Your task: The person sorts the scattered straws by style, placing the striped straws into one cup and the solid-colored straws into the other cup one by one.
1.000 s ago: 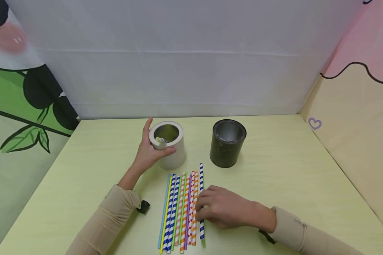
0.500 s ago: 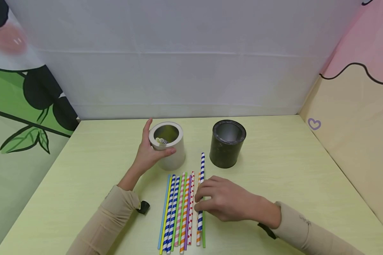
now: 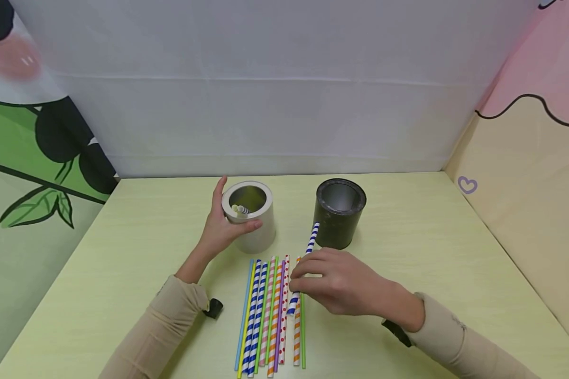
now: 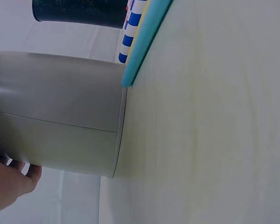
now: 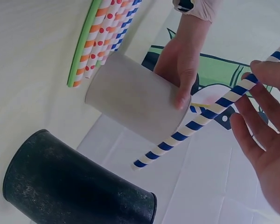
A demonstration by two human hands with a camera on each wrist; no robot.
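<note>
Left hand [image 3: 224, 227]: wrapped round the white can [image 3: 257, 232]
Right hand [image 3: 336, 280]: pinching a blue-and-white striped straw [image 5: 194, 124], tilted, front-right of the white can
Black can [image 3: 337, 226]: right of the white can
Other straws [image 3: 257, 316]: in front of the white can

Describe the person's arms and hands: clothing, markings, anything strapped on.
The left hand and right hand are bare, without gloves. Long beige sleeves, the left sleeve and right sleeve, reach the wrists, lightly creased. The right one bears a small dark marking near the cuff, illegible here. A small black piece shows at each wrist.
</note>
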